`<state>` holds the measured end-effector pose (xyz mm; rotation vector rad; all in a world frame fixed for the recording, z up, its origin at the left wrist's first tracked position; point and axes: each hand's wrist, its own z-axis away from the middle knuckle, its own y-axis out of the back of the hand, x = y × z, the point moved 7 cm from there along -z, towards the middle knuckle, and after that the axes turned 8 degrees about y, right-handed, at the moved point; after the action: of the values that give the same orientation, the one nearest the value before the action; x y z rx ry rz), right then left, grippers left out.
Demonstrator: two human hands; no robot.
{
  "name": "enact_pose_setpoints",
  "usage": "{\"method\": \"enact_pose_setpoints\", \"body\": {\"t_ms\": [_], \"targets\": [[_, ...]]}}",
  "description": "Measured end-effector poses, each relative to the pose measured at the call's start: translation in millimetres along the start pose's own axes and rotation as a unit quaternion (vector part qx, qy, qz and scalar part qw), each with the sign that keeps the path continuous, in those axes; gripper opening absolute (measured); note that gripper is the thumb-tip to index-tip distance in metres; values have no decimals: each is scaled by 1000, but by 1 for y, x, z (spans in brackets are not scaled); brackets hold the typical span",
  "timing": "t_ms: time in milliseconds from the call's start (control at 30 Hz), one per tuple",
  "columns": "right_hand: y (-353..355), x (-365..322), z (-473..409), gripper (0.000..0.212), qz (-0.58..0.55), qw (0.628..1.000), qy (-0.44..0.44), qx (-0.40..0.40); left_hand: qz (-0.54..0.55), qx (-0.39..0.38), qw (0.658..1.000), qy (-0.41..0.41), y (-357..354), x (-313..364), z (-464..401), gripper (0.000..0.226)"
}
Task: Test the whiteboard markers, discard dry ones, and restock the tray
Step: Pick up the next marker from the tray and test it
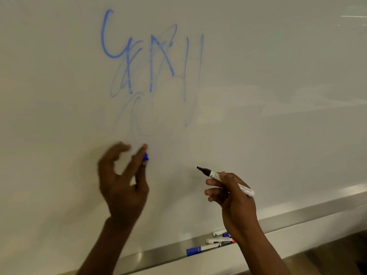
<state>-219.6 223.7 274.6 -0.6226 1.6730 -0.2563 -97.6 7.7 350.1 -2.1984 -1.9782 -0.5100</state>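
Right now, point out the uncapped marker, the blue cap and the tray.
uncapped marker (215, 176): head view, white barrel beside the tip.
blue cap (145, 157): head view, end showing past the left fingers.
tray (162, 253): head view, bare metal ledge.

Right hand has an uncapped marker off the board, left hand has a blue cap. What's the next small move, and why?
Probably touch the tip to the whiteboard and draw a short test stroke. The right hand grips the uncapped dark-tipped marker with its tip clear of the surface, beside blue scribbles, while the left hand pinches a blue cap.
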Motion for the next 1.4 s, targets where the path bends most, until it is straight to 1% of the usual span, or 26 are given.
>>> {"method": "enact_pose_setpoints", "body": {"t_ms": [67, 133, 167, 233, 300, 433, 567, 667, 767, 933, 1000, 1100, 1233, 1333, 1400], "targets": [[-5, 5, 8, 22, -8, 1000, -25, -12, 56, -72, 995, 45, -9, 9, 25, 29], [-8, 9, 14, 22, -1, 999, -33, -25, 101, -148, 979, 94, -18, 14, 44, 36], [-8, 12, 16, 23, 3, 999, -34, -30, 118, -173, 970, 123, -20, 15, 51, 39], [-10, 13, 19, 21, 17, 999, -33, -37, 150, -196, 951, 185, -21, 14, 56, 35], [-11, 13, 20, 22, 19, 999, -31, -36, 167, -205, 941, 213, -20, 13, 58, 29], [-13, 14, 23, 12, 27, 998, -31, -51, 177, -227, 935, 208, -20, 10, 59, 27], [-18, 14, 25, 28, 42, 996, -35, -73, 192, -247, 929, 200, -23, 7, 63, 21], [-18, 15, 27, 18, 68, 994, -32, -81, 199, -276, 920, 195, -25, 6, 67, 24], [-15, 19, 28, 16, 80, 993, -40, -77, 204, -304, 910, 195, -26, 6, 69, 24], [-5, 24, 30, 33, 103, 991, -64, -55, 229, -372, 874, 214, -33, 4, 77, 22], [2, 25, 30, 35, 124, 989, -69, -45, 233, -397, 863, 209, -37, 5, 82, 21], [13, 26, 30, 33, 161, 984, -71, -32, 240, -424, 854, 183, -40, 10, 86, 22], [26, 26, 32, 28, 184, 979, -85, -31, 235, -462, 837, 176, -48, 15, 95, 21], [34, 23, 33, 25, 193, 977, -84, -34, 236, -492, 811, 209, -57, 17, 106, 14], [38, 21, 35, 25, 197, 977, -76, -40, 253, -494, 792, 252, -61, 18, 113, 19]]}}
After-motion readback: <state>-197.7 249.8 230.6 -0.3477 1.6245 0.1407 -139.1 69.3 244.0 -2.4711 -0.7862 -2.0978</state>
